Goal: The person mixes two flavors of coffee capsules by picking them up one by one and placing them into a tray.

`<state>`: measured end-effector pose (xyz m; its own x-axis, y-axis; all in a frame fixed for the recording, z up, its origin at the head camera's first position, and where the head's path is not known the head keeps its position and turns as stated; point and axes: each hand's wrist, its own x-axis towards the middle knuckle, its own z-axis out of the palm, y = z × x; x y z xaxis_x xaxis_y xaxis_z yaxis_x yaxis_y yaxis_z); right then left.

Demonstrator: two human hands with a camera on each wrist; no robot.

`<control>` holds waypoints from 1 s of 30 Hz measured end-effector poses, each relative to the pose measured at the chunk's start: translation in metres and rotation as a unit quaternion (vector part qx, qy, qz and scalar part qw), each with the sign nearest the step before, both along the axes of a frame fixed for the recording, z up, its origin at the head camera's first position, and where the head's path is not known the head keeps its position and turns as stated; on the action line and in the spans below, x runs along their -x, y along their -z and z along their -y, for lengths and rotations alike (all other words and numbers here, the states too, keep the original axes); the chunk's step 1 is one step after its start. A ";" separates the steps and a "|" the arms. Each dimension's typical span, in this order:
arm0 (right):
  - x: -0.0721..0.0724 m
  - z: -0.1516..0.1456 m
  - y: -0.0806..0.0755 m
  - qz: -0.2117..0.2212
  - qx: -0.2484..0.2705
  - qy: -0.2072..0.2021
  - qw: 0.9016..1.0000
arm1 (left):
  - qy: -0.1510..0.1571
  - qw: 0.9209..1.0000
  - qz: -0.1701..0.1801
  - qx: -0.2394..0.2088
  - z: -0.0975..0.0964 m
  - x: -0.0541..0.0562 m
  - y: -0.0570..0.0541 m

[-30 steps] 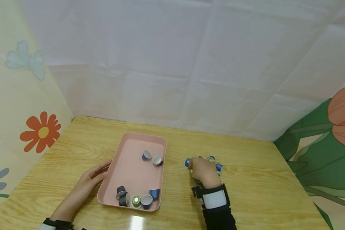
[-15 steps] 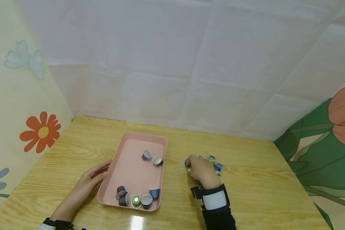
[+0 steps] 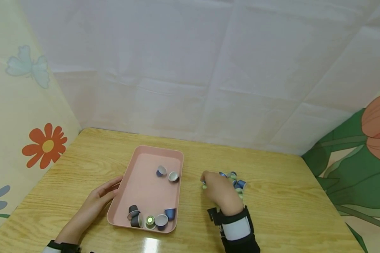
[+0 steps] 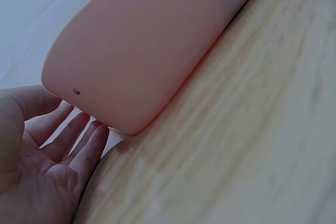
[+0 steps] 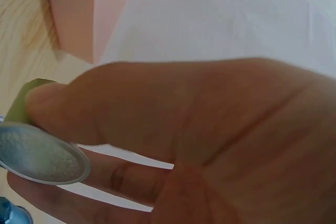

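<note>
My right hand [image 3: 221, 192] pinches a green coffee capsule [image 5: 43, 153] between thumb and fingers, its silver foil lid facing the wrist camera. In the head view only a bit of that green capsule [image 3: 204, 187] shows past the fingertips. Beside the hand lies a pile of blue and green capsules [image 3: 241, 184], partly hidden by it. My left hand [image 3: 101, 198] rests with relaxed fingers against the left side of a pink tray [image 3: 114, 211]. In the left wrist view, the fingers of the left hand [image 4: 44, 156] are at the tray's [image 4: 131, 51] corner.
Inside the tray, two white-lidded capsules [image 3: 173, 176] lie toward the far right. Several more, dark, green and blue, gather along the near edge, including a blue capsule [image 3: 170, 213]. A white cloth wall [image 3: 190, 70] rises behind the wooden table [image 3: 272, 196].
My right hand has shifted a little left at the pile, uncovering more capsules on its right. The left hand and the tray stay where they were.
</note>
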<state>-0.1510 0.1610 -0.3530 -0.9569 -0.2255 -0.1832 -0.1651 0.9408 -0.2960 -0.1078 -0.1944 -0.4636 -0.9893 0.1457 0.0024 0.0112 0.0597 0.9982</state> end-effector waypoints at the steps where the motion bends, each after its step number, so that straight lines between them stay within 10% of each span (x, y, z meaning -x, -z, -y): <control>1: -0.002 0.002 -0.001 0.001 0.002 -0.001 1.000 | 0.001 1.000 -0.001 -0.001 0.000 0.000 0.000; 30: -0.040 0.053 -0.012 -0.093 -0.004 -0.137 0.986 | -0.002 1.000 0.003 0.005 0.000 0.000 -0.001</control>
<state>-0.1108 0.1084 -0.3407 -0.8776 -0.4793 -0.0127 -0.4640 0.8557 -0.2293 -0.1073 -0.1944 -0.4629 -0.9898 0.1421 -0.0043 0.0058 0.0703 0.9975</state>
